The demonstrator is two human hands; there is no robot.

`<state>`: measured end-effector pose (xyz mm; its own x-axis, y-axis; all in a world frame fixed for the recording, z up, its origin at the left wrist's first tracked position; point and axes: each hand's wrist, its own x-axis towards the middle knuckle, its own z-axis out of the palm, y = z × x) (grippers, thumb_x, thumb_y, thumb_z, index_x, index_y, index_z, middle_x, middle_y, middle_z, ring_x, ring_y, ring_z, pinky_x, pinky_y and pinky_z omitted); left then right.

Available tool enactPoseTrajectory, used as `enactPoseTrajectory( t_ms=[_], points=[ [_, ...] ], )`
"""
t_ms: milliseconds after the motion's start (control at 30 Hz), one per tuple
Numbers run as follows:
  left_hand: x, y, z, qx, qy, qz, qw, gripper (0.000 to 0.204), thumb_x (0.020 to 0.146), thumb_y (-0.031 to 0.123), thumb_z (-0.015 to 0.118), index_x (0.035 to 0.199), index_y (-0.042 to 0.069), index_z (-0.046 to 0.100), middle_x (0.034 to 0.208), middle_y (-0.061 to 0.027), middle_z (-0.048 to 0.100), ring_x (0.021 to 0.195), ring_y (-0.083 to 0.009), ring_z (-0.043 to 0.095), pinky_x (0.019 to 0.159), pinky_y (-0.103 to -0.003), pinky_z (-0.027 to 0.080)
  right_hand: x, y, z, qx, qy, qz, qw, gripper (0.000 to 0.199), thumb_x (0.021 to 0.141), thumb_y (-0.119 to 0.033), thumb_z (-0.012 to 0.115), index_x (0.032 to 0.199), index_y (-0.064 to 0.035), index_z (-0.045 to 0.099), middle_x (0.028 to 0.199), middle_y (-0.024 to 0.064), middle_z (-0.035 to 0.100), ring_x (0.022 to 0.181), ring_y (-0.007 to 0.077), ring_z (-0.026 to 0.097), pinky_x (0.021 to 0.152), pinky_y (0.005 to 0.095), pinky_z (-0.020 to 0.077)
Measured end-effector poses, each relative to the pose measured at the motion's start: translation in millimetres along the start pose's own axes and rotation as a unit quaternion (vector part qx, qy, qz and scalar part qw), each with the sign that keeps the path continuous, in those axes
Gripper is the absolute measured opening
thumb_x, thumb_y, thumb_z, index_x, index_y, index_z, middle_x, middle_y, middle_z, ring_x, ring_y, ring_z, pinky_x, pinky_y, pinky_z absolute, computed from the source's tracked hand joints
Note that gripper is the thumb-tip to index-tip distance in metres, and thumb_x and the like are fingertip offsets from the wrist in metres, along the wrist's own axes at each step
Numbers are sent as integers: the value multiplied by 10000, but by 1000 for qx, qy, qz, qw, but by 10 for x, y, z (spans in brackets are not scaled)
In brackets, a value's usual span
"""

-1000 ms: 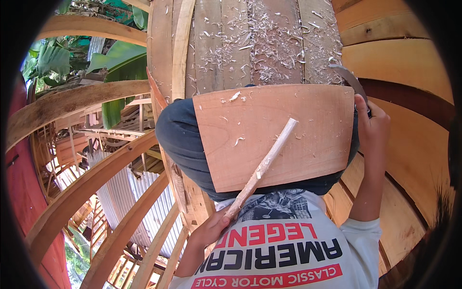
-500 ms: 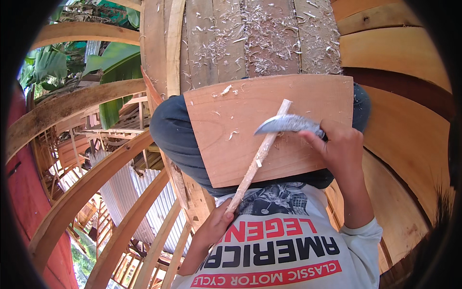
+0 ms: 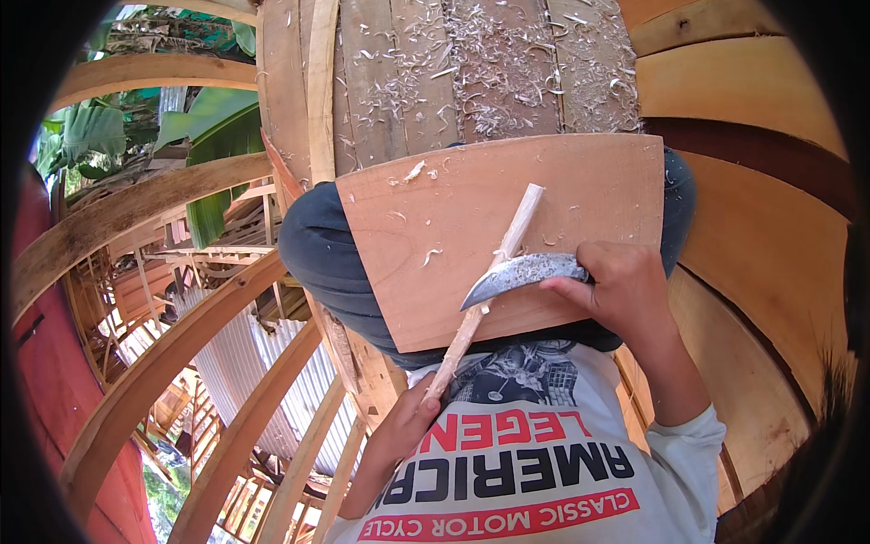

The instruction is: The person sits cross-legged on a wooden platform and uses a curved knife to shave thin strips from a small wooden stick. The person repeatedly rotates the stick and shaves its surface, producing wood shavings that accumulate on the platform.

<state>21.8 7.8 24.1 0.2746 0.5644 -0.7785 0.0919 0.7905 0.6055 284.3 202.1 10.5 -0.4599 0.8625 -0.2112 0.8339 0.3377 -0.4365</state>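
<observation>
My left hand (image 3: 408, 424) is closed around the near end of a thin, pale wooden stick (image 3: 518, 222), which slants up and away to the right. In my right hand (image 3: 625, 286) is a knife (image 3: 526, 275) with a curved, mottled grey blade; its handle is hidden in my fist. The blade lies across the stick near its middle, tip pointing left. A small curl of wood stands on the stick just beyond the blade. Beneath the stick, a flat brown board (image 3: 399, 227) rests across my lap, with a few shavings on it.
Plank flooring (image 3: 381, 118) ahead of me is strewn with wood shavings (image 3: 494, 68). Curved wooden ribs (image 3: 172, 363) rise on the left, with corrugated sheets (image 3: 290, 381) and banana leaves (image 3: 222, 136) beyond. Curved planks (image 3: 761, 263) form the right side.
My right hand has drawn the knife toward me along the stick, from near its far end to about its middle. My left hand keeps its hold.
</observation>
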Motion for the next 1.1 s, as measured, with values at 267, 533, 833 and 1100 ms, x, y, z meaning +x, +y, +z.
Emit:
enactPoseTrajectory(
  t_ms=[267, 533, 833, 1100],
  points=[
    [18, 9, 26, -4, 7, 5, 1000, 666, 959, 581, 335, 1157, -41, 468, 843, -113, 495, 800, -214, 465, 764, -330, 395, 133, 76, 26, -53, 74, 14, 996, 518, 705, -598, 691, 616, -91, 631, 547, 92, 573, 511, 272, 597, 476, 366, 455],
    [-8, -193, -84, 50, -22, 24, 998, 606, 967, 550, 338, 1125, -20, 469, 859, -163, 520, 835, -250, 510, 792, -348, 415, 269, 772, -593, 47, 192, 286, 938, 588, 861, -542, 596, 786, 40, 633, 595, 210, 535, 498, 346, 504, 482, 365, 390],
    [44, -59, -73, 11, -30, 16, 999, 642, 955, 585, 341, 1122, -22, 470, 845, -100, 487, 815, -208, 469, 776, -326, 401, -78, -21, 20, -9, 19, 46, 999, 535, 812, -546, 642, 652, -35, 629, 589, 157, 591, 558, 342, 603, 492, 377, 463],
    [37, -10, -56, 125, -2, 1, 992, 498, 944, 440, 465, 1143, -16, 451, 853, -275, 575, 825, -416, 591, 747, -426, 445, 184, 701, -409, 65, 137, 234, 960, 550, 858, -494, 621, 673, 23, 589, 576, 209, 540, 531, 360, 573, 486, 392, 424]
  ],
)
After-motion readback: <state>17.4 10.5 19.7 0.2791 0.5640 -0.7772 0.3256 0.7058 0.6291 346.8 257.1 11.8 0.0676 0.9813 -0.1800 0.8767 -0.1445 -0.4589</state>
